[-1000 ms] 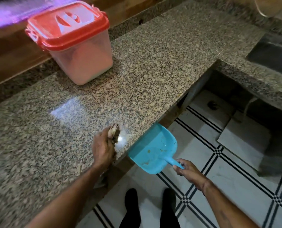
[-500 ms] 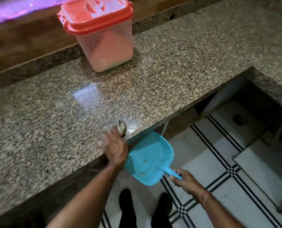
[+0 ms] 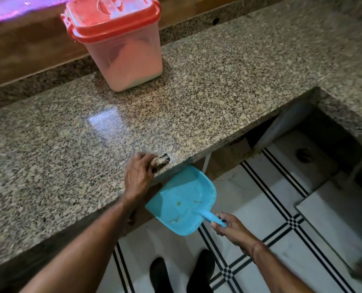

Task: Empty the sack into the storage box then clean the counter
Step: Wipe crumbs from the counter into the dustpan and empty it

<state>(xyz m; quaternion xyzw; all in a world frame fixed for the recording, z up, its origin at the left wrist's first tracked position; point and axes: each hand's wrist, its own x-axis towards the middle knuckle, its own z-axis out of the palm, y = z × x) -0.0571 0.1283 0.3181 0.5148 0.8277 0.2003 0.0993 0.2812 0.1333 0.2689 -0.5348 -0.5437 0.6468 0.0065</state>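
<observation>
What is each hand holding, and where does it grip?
The right hand holds the blue dustpan by its handle. The left hand presses a folded cloth at the counter edge.

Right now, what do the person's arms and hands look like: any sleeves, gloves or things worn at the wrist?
Both forearms are bare, with no sleeves in view. The left hand and right hand wear no gloves. A thin reddish thread or band circles the right wrist. No ring or watch shows, though blur could hide small details.
</observation>
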